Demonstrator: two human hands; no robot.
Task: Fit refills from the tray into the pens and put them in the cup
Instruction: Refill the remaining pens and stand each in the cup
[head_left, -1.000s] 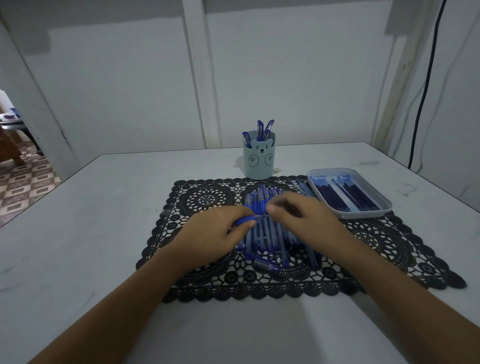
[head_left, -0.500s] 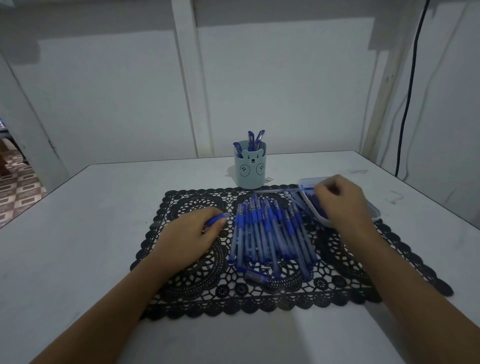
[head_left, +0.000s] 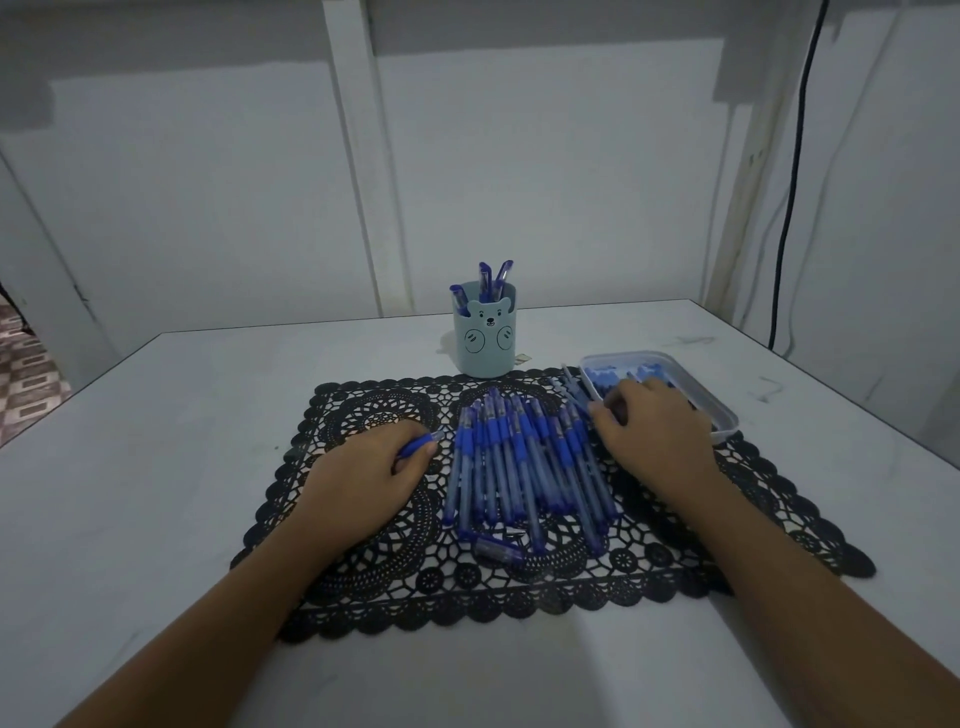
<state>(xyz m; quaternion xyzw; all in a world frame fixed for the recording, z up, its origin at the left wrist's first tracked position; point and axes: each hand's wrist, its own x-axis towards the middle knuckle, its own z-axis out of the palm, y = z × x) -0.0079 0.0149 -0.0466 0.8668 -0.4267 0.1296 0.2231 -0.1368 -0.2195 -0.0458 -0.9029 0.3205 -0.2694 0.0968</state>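
A person's left hand (head_left: 363, 478) rests on a black lace mat (head_left: 363, 587), its fingers curled round a blue pen (head_left: 418, 446). The pen's end pokes out past thumb and forefinger and points toward the pile of pens (head_left: 524, 467) just to the right, without touching it. The right hand (head_left: 654, 431) lies over the near left corner of a clear tray (head_left: 724, 415) at the mat's far right edge. Its fingers are bent and bunched together, tips down at the tray's left rim. The back of the hand hides the fingertips, so it cannot be told whether they pinch one of the refills (head_left: 602, 374) or only touch them. The refills show as a row of pale blue ends along the tray's far side, beyond the knuckles. Between the two hands, the pile lies in the middle of the mat, the pens roughly side by side with their darker grips toward the far end. A short blue piece (head_left: 496, 550) lies crosswise at the pile's near edge. Behind the pile, just off the mat's far edge, a pale blue cup (head_left: 485, 338) with a bear face stands upright on the white counter (head_left: 156, 467). Three blue pen tops stick out above its rim. A black cable (head_left: 789, 208) hangs down the white wall (head_left: 545, 182) at the right
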